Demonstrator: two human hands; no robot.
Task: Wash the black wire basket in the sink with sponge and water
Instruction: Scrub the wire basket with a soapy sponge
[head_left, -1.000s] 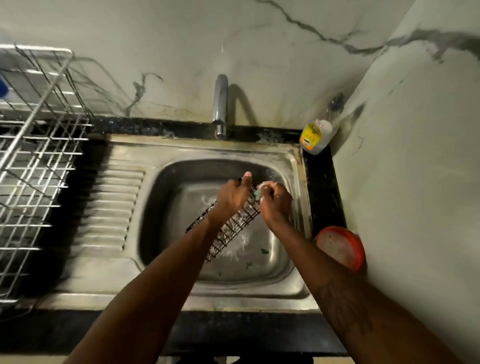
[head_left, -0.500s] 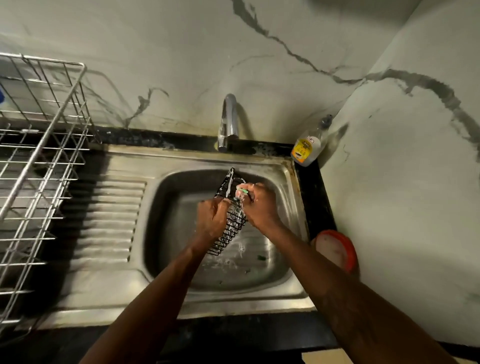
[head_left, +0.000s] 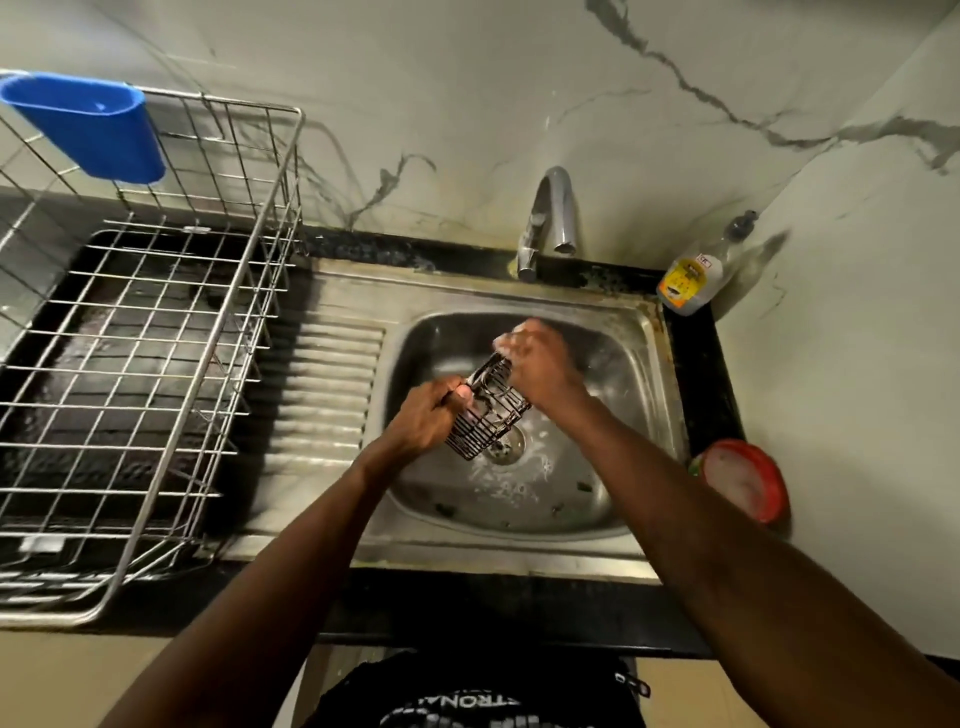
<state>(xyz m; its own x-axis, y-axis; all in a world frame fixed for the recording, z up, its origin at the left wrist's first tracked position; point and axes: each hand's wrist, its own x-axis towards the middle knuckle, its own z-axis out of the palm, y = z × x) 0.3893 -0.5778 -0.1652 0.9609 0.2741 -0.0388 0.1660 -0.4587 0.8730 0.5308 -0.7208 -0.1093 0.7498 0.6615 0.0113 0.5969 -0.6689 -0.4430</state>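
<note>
Finding: the black wire basket (head_left: 491, 415) has been turned. One second back it lies long and nearly flat across the sink (head_left: 639, 364) between both hands. Half a second back it stands on edge. Now we find it held clear of the basin floor, above the drain (head_left: 506, 448) near the middle of the sink, tilted with its open mouth up and toward us.

The left hand (head_left: 423, 418) has shifted from the top of the basket to its near left rim, where its fingers (head_left: 456, 396) are clamped on the wire. The right hand (head_left: 543, 366) has travelled to the far end of the basket, toward the sink's far edge. Its fingers are bent over the wire and coated in pale foam (head_left: 511, 336). The hand is blurred, so we cannot tell whether those fingers are closed on the sponge, which we do not see as such.

We see no stream from the faucet (head_left: 553, 218).

Assessment: in our judgement the turn presents a fresh face, the far end and the inside, for scrubbing. The wash is therefore mid-course: lathering is in hand and the rinse is not yet done. Suds (head_left: 519, 478) and dark scraps (head_left: 584, 487) lie on the basin floor toward the sink's near edge.
</note>
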